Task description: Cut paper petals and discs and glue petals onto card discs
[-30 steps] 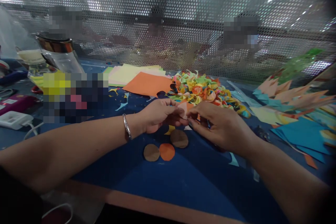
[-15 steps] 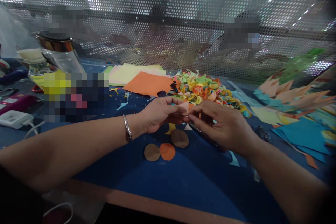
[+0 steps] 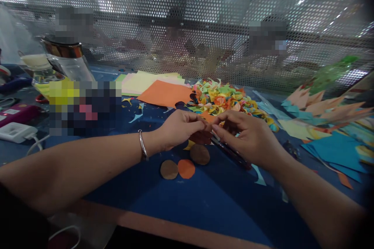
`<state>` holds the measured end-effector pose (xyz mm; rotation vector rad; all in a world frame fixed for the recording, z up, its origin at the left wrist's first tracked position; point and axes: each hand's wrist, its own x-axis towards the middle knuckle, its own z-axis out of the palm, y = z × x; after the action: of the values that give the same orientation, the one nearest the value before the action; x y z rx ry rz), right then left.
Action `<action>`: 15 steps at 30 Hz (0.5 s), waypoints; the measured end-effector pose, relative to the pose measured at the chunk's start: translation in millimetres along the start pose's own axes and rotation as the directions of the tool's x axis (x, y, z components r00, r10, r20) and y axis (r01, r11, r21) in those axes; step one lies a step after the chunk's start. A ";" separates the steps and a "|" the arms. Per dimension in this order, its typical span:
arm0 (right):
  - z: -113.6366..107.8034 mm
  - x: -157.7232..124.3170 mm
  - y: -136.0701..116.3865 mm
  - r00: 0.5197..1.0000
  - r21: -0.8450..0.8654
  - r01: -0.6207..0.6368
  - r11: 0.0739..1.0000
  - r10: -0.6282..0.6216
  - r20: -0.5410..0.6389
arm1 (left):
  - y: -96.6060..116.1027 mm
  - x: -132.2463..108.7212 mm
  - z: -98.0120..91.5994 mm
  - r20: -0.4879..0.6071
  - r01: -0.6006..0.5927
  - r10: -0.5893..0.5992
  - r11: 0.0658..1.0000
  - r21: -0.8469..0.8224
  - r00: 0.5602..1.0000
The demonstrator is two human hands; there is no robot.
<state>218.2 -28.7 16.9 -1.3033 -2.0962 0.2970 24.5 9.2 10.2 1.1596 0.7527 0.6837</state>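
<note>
Left hand and right hand meet fingertip to fingertip over the middle of the table. Both pinch one small orange paper piece, thumbs pressed against forefingers; a piece this small likely needs both hands to stay steady. It is held just above the blue surface, in front of the heap of folded scraps.

A dark slim tool sits under the right hand; whether it is gripped or merely lying there, cannot tell.

Three paper discs lie flat towards the near edge, just below the hands, probably kept in easy reach. Orange sheet lies towards the far edge, teal sheets at the right edge.
</note>
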 end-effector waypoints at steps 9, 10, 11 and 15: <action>5.7 -1.3 -3.5 0.998 0.099 -0.041 0.994 0.044 -0.033 | -4.7 1.4 -2.9 0.037 -0.062 0.059 0.994 0.089 0.998; 5.7 -1.3 -4.3 0.998 0.109 -0.045 0.993 0.049 -0.037 | -4.8 1.4 -2.9 0.039 -0.062 0.059 0.994 0.092 0.998; 5.7 -1.2 -4.9 0.998 0.118 -0.049 0.992 0.054 -0.041 | -4.6 1.1 -2.9 0.040 -0.065 0.061 0.993 0.095 0.997; 5.9 -1.5 -6.3 0.997 0.143 -0.046 0.989 0.054 -0.053 | -2.8 -1.0 -2.5 0.060 -0.080 0.073 0.991 0.111 0.995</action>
<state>210.5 -32.2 14.9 -1.2669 -1.9605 0.4181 22.0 9.0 7.1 1.3116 0.7099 0.6766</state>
